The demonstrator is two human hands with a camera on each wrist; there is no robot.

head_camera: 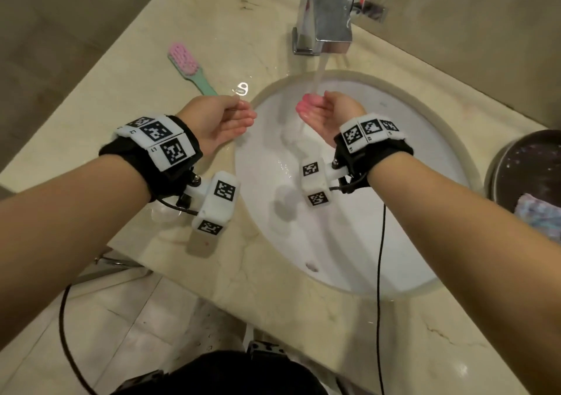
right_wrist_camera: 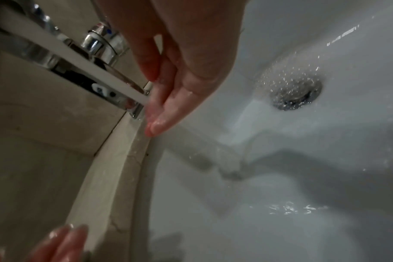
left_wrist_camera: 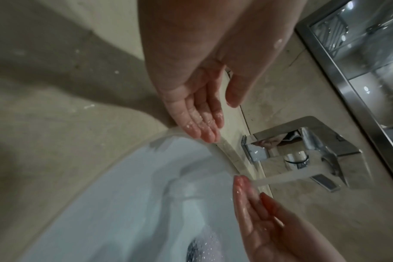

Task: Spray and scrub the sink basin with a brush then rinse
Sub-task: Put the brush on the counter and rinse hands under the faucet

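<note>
The white oval sink basin (head_camera: pixel 379 252) sits in a beige marble counter. Water (head_camera: pixel 318 76) runs from the chrome faucet (head_camera: pixel 326 15) onto the fingers of my right hand (head_camera: pixel 321 110), which is held palm up and empty over the basin. My left hand (head_camera: pixel 230 118) hovers open and wet above the basin's left rim, holding nothing. The brush (head_camera: pixel 189 68), with pink bristles and a green handle, lies on the counter behind my left hand. The drain (right_wrist_camera: pixel 296 94) shows in the right wrist view, with water running into it.
A dark round bowl (head_camera: pixel 525 170) with a cloth or sponge (head_camera: pixel 537 215) in it stands at the right edge of the counter. A small shiny metal ring (head_camera: pixel 241 88) lies on the wet counter near the brush. A mirror frame (left_wrist_camera: pixel 348 70) rises behind the faucet.
</note>
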